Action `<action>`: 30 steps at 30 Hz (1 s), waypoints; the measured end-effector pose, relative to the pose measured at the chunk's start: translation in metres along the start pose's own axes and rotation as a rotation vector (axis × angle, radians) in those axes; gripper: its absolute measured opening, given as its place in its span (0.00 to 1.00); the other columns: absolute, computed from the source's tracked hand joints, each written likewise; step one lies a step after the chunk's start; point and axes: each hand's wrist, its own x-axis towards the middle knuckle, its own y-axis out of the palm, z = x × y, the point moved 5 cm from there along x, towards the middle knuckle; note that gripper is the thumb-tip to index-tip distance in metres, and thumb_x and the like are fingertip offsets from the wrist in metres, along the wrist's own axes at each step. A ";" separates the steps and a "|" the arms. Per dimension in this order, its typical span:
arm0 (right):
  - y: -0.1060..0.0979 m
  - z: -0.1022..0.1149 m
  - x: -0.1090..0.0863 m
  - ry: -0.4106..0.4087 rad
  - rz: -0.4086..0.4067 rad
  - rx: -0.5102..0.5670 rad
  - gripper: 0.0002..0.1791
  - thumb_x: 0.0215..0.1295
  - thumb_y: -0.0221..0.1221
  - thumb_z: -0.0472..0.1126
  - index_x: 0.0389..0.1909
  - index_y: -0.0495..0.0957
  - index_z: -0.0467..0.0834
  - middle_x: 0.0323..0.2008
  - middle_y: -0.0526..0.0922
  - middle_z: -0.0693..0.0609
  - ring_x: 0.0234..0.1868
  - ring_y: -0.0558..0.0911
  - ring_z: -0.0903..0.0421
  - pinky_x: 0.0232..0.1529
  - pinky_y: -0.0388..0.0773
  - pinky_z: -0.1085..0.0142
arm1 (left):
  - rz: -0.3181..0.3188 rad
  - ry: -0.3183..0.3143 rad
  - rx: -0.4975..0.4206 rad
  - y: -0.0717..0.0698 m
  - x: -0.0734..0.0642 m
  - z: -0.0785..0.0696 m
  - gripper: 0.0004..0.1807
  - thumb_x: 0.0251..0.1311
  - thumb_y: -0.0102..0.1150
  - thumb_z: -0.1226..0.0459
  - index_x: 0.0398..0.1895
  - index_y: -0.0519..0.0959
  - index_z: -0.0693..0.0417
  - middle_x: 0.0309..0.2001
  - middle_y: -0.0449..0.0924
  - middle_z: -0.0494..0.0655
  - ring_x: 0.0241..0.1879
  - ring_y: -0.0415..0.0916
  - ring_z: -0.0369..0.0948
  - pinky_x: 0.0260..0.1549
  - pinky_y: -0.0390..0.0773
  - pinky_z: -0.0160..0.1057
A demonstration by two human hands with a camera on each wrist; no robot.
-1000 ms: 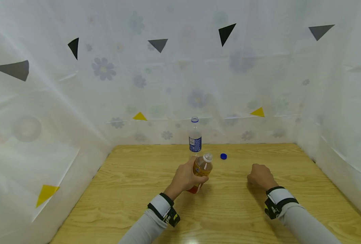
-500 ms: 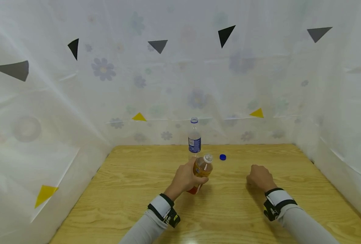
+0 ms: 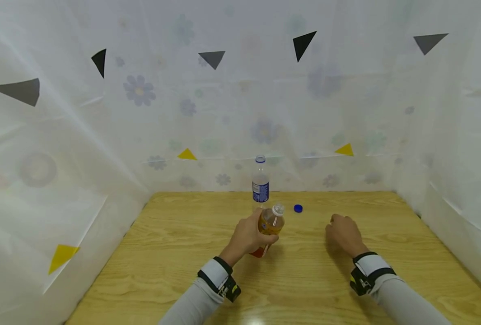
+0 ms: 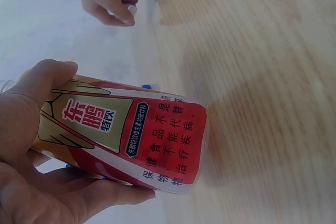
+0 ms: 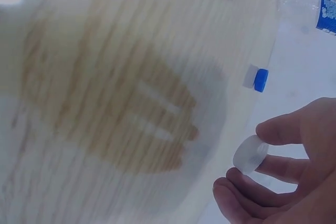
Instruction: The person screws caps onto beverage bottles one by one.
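While its thumb and fingers curl round a red-and-gold drink bottle point(image 3: 269, 228), the left hand point(image 3: 244, 237) holds it near the middle of the table point(image 3: 163, 271); mouth apparently uncapped, contact of base with table uncertain. Just behind: one blue-labelled clear bottle point(image 3: 260, 189), upright, no cap on, base hidden. Next right: one blue cap point(image 3: 298, 208), on the table. Far right: the right hand point(image 3: 346, 234), pinching one white cap point(image 5: 251, 154) between thumb and fingers. Hazards, as judged: a tilt or hard squeeze could spill the drink bottle; a bump from the left hand could topple the clear bottle; a loose pinch could drop the white cap. Change from a second ago: right hand shifted slightly forward and leftward; left hand, both bottles and blue cap seemingly unmoved.
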 end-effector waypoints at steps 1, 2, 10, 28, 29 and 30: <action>0.000 0.003 0.000 -0.010 -0.003 0.008 0.13 0.65 0.53 0.30 0.40 0.77 0.21 0.31 0.82 0.32 0.29 0.82 0.39 0.34 0.79 0.46 | -0.002 0.000 0.001 0.000 0.000 0.000 0.34 0.52 0.76 0.52 0.60 0.71 0.49 0.44 0.82 0.45 0.40 0.81 0.41 0.35 0.80 0.42; 0.000 0.006 0.000 -0.017 -0.006 0.015 0.13 0.65 0.53 0.31 0.41 0.77 0.22 0.31 0.82 0.32 0.29 0.82 0.41 0.34 0.79 0.46 | -0.003 0.001 0.004 -0.001 0.000 0.000 0.34 0.52 0.76 0.52 0.60 0.71 0.49 0.43 0.82 0.45 0.40 0.81 0.41 0.35 0.80 0.42; 0.000 0.027 0.004 -0.042 -0.002 0.066 0.16 0.69 0.50 0.34 0.45 0.79 0.24 0.30 0.84 0.37 0.22 0.80 0.51 0.35 0.80 0.47 | -0.020 0.007 0.018 -0.003 0.001 0.000 0.34 0.52 0.76 0.52 0.60 0.72 0.50 0.43 0.83 0.45 0.39 0.81 0.41 0.34 0.80 0.42; 0.005 0.039 -0.001 0.049 0.109 0.079 0.06 0.54 0.56 0.30 0.27 0.72 0.30 0.18 0.72 0.47 0.17 0.66 0.57 0.21 0.69 0.61 | -0.009 0.001 0.024 0.002 0.001 0.002 0.35 0.51 0.76 0.52 0.60 0.72 0.50 0.43 0.83 0.45 0.38 0.81 0.41 0.34 0.80 0.41; 0.005 0.040 -0.001 0.033 0.113 0.069 0.08 0.54 0.56 0.30 0.32 0.75 0.26 0.23 0.77 0.42 0.19 0.71 0.55 0.24 0.73 0.58 | -0.009 0.001 0.024 0.002 0.001 0.002 0.35 0.51 0.76 0.52 0.60 0.72 0.50 0.43 0.83 0.45 0.38 0.81 0.41 0.34 0.80 0.41; 0.005 0.042 -0.001 0.016 0.119 0.064 0.13 0.55 0.55 0.29 0.38 0.77 0.23 0.28 0.81 0.37 0.22 0.76 0.52 0.28 0.76 0.55 | -0.009 0.002 0.025 0.002 0.001 0.001 0.35 0.51 0.76 0.52 0.60 0.71 0.50 0.43 0.83 0.45 0.38 0.81 0.41 0.34 0.80 0.41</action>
